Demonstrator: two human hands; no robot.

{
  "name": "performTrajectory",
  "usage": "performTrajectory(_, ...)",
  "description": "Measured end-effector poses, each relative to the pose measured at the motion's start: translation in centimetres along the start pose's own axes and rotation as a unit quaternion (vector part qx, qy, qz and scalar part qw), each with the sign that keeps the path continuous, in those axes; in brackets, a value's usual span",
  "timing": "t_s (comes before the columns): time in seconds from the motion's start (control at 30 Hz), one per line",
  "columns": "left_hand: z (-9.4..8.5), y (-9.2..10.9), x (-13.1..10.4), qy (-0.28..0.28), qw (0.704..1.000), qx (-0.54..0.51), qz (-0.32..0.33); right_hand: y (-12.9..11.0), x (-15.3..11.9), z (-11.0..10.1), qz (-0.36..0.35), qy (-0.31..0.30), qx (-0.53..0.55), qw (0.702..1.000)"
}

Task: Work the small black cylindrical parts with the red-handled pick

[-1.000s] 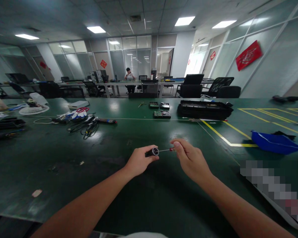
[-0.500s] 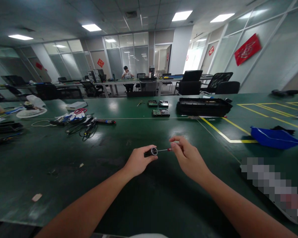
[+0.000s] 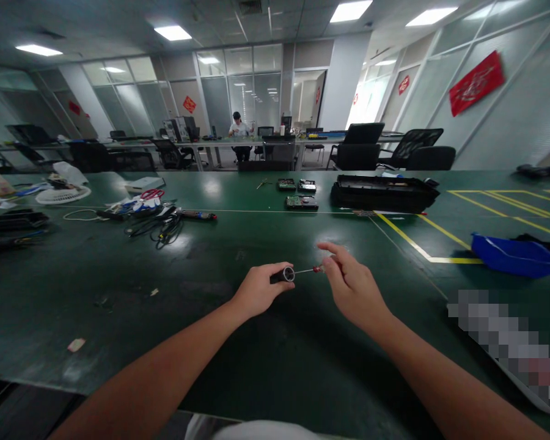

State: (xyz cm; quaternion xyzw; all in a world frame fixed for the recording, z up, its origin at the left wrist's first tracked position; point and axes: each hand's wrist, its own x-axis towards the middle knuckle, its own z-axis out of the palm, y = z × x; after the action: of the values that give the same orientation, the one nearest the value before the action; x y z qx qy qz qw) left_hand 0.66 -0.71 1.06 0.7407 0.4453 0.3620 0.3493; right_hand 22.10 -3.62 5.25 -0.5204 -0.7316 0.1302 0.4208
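Observation:
A small black cylindrical part (image 3: 283, 275) with a pale ring at its end is held between the thumb and fingers of my left hand (image 3: 258, 289). My right hand (image 3: 356, 286) grips the red handle of a thin screwdriver (image 3: 318, 269), index finger stretched out past it. The screwdriver's metal shaft points left, and its tip meets the ringed end of the black part. Both hands are above the green table (image 3: 187, 342). Fine detail inside the ring is too small to tell.
Several circuit-board devices (image 3: 302, 201) and a long black housing (image 3: 385, 194) stand toward the back. Tangled cables (image 3: 165, 226) lie left, a blue tray (image 3: 516, 253) right, a blurred-out flat object (image 3: 508, 348) at the near right. A person (image 3: 239, 128) sits at a far desk.
The view has shifted slightly, so the table items appear moved. My hands keep their hold, and the right index finger looks a little straighter.

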Motion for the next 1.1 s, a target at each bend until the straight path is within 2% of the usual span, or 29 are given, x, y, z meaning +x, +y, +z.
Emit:
performTrajectory(0.1,-0.22,-0.11,0.07,0.007,1.000,0.002,0.003,-0.08,-0.10,0.12,0.003,-0.007,0.022,1.000)
performTrajectory(0.27,-0.44,-0.22,0.08,-0.011,0.999,0.024,0.021,-0.11,-0.09,0.27,0.045,-0.026,0.017,0.999)
performTrajectory(0.43,-0.79,-0.06,0.17,-0.001,0.999,0.039,0.028,0.44,-0.03,0.48,0.016,-0.009,0.051,0.999)
performTrajectory(0.53,-0.81,0.05,0.15,0.006,0.999,0.041,0.022,0.44,0.03,0.41,0.032,-0.010,0.042,0.999)
performTrajectory(0.67,-0.50,0.00,-0.02,-0.021,0.998,0.041,0.031,0.34,0.00,0.50,0.037,-0.004,0.012,0.999)
performTrajectory(0.77,-0.30,-0.12,-0.08,-0.034,0.998,0.052,0.031,0.38,-0.07,0.67,0.035,0.004,0.049,0.998)
performTrajectory(0.97,-0.34,-0.19,0.00,-0.036,0.997,0.061,0.028,0.25,0.00,0.44,0.049,-0.038,0.029,0.998)
performTrajectory(1.1,-0.46,-0.16,0.01,-0.029,0.998,0.055,0.019,0.43,-0.15,0.51,0.044,-0.026,0.084,0.995)
